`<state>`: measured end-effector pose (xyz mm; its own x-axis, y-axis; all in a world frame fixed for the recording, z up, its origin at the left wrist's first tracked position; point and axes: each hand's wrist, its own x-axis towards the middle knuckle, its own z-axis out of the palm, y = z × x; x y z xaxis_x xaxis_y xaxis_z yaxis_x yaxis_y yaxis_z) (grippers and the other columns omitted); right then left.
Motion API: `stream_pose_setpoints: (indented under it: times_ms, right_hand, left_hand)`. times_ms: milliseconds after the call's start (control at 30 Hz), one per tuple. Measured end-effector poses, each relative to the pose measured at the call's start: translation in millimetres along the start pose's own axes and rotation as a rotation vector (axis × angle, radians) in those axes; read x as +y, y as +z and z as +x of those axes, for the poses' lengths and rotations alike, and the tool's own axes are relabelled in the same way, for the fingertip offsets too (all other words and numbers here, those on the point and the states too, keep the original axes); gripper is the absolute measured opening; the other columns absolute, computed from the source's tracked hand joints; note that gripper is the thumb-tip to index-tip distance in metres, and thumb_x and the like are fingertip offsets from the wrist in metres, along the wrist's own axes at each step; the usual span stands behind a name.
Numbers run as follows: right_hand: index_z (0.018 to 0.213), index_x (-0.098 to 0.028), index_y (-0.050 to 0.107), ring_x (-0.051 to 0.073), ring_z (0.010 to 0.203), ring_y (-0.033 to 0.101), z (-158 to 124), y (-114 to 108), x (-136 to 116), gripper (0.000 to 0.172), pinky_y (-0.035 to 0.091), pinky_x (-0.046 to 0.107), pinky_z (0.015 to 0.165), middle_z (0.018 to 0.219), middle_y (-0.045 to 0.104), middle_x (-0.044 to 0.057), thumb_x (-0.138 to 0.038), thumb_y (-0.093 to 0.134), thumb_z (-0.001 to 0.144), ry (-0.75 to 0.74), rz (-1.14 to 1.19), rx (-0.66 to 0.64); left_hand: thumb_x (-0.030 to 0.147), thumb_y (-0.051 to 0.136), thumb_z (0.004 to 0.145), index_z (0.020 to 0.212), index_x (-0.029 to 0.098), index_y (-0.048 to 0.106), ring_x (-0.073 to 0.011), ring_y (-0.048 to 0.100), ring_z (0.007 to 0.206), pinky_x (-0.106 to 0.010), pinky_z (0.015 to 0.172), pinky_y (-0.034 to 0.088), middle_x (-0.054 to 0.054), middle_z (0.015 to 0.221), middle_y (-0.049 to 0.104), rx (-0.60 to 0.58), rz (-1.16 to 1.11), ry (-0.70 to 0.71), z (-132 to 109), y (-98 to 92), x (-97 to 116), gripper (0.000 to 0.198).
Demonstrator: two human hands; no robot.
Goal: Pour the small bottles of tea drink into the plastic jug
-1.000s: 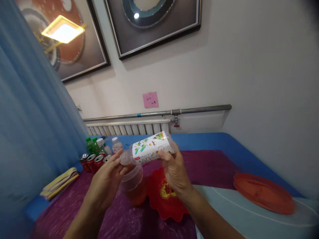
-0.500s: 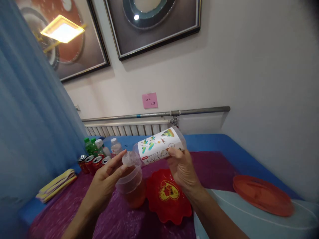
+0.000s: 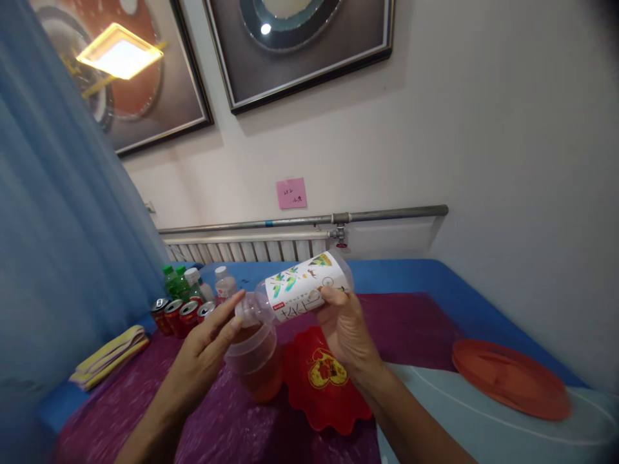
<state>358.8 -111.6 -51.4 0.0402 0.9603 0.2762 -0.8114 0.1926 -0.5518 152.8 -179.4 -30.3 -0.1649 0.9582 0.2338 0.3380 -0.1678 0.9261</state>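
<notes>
My right hand (image 3: 345, 325) grips a clear plastic bottle (image 3: 300, 293) with a white label printed with green leaves. The bottle is tipped almost flat, its open neck pointing left and down over a clear plastic cup (image 3: 254, 361) that holds orange-red liquid. My left hand (image 3: 206, 351) is wrapped round the left side of the cup, with the fingertips reaching up to the bottle's neck. The cup stands on a purple cloth (image 3: 232, 419), just left of a red scalloped dish (image 3: 322, 386) with a gold heart design.
Several red cans (image 3: 178, 314) and small bottles (image 3: 193, 283) stand at the back left by a blue curtain (image 3: 58, 245). Folded yellow cloths (image 3: 109, 354) lie at the left. An orange plate (image 3: 510, 377) rests at the right. A radiator (image 3: 251, 248) and pipe run along the wall.
The bottle's neck has dipped lower over the cup and shifted slightly; both hands keep their holds. The view has swayed a little.
</notes>
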Motion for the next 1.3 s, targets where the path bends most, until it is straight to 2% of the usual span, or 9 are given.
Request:
stream_pose_setpoints:
  times_ms: [133, 300, 433, 533, 633, 700, 833, 967, 1300]
  right_hand:
    - [0.091, -0.021, 0.069, 0.018, 0.082, 0.069, -3, 7, 2, 0.031, 0.057, 0.029, 0.071, 0.091, 0.076, 0.000, -0.032, 0.084, 0.066, -0.004, 0.070, 0.006]
    - [0.093, -0.024, 0.068, 0.018, 0.083, 0.067, 0, 4, -7, 0.036, 0.056, 0.027, 0.063, 0.096, 0.075, 0.000, -0.037, 0.086, 0.064, 0.031, 0.060, -0.018]
    - [0.107, -0.027, 0.067, 0.023, 0.098, 0.065, 9, -10, -11, 0.054, 0.057, 0.030, 0.063, 0.109, 0.070, 0.004, -0.040, 0.089, 0.059, 0.062, -0.067, 0.018]
    - [0.106, -0.026, 0.068, 0.025, 0.102, 0.065, 18, -21, -14, 0.057, 0.056, 0.029, 0.063, 0.115, 0.067, 0.006, -0.040, 0.090, 0.056, 0.044, -0.131, 0.092]
    - [0.101, -0.024, 0.067, 0.024, 0.099, 0.066, 24, -28, -17, 0.053, 0.054, 0.028, 0.062, 0.110, 0.068, 0.006, -0.039, 0.090, 0.056, 0.030, -0.151, 0.119]
    - [0.100, -0.023, 0.067, 0.024, 0.097, 0.067, 26, -30, -19, 0.050, 0.053, 0.028, 0.062, 0.109, 0.068, 0.006, -0.040, 0.089, 0.058, 0.022, -0.172, 0.111]
    - [0.101, -0.023, 0.068, 0.023, 0.095, 0.068, 25, -32, -18, 0.044, 0.052, 0.028, 0.062, 0.112, 0.067, 0.007, -0.040, 0.085, 0.065, 0.004, -0.271, 0.059]
    - [0.104, -0.022, 0.068, 0.022, 0.093, 0.068, 23, -35, -15, 0.040, 0.051, 0.028, 0.062, 0.113, 0.068, 0.007, -0.039, 0.082, 0.070, -0.006, -0.397, 0.000]
    - [0.103, -0.024, 0.070, 0.019, 0.088, 0.068, 29, -44, -18, 0.034, 0.052, 0.028, 0.064, 0.112, 0.070, 0.006, -0.037, 0.080, 0.073, -0.058, -0.595, 0.019]
  left_hand:
    - [0.057, 0.081, 0.069, 0.138, 0.028, 0.058, -0.0218, 0.070, 0.105, -0.032, 0.095, 0.057, -0.007, 0.133, 0.067, 0.003, -0.185, -0.048, 3, 11.7, 10, 0.078]
    - [0.052, 0.085, 0.064, 0.127, 0.019, 0.065, -0.0170, 0.069, 0.080, -0.026, 0.074, 0.057, -0.007, 0.097, 0.076, -0.010, -0.182, 0.005, 27, 6.7, 37, 0.074]
    - [0.053, 0.079, 0.069, 0.130, 0.021, 0.064, -0.0186, 0.069, 0.084, -0.026, 0.073, 0.055, -0.007, 0.097, 0.075, 0.073, -0.008, 0.103, 62, -23.3, 62, 0.070]
    - [0.052, 0.062, 0.082, 0.140, 0.017, 0.055, -0.0206, 0.069, 0.094, -0.030, 0.083, 0.055, -0.010, 0.111, 0.073, 0.123, 0.391, 0.173, 95, -38.8, 64, 0.068]
    - [0.040, 0.049, 0.091, 0.146, 0.011, 0.047, -0.0260, 0.066, 0.110, -0.036, 0.097, 0.052, -0.014, 0.124, 0.069, 0.086, 0.908, 0.136, 127, -37.2, 45, 0.062]
    - [0.030, 0.050, 0.091, 0.142, 0.008, 0.051, -0.0289, 0.063, 0.119, -0.040, 0.104, 0.048, -0.018, 0.125, 0.067, 0.061, 1.061, 0.101, 147, -29.9, 25, 0.055]
    - [0.031, 0.056, 0.094, 0.132, 0.012, 0.056, -0.0258, 0.064, 0.114, -0.046, 0.103, 0.051, -0.015, 0.122, 0.066, 0.002, 1.177, 0.036, 177, -15.6, -16, 0.042]
    - [0.041, 0.062, 0.092, 0.128, 0.016, 0.058, -0.0249, 0.062, 0.112, -0.049, 0.098, 0.054, -0.012, 0.126, 0.062, -0.073, 1.248, 0.021, 199, -8.6, -44, 0.044]
    - [0.042, 0.063, 0.092, 0.128, 0.017, 0.058, -0.0248, 0.062, 0.111, -0.048, 0.096, 0.055, -0.012, 0.127, 0.061, -0.174, 1.270, 0.037, 221, -13.1, -79, 0.044]
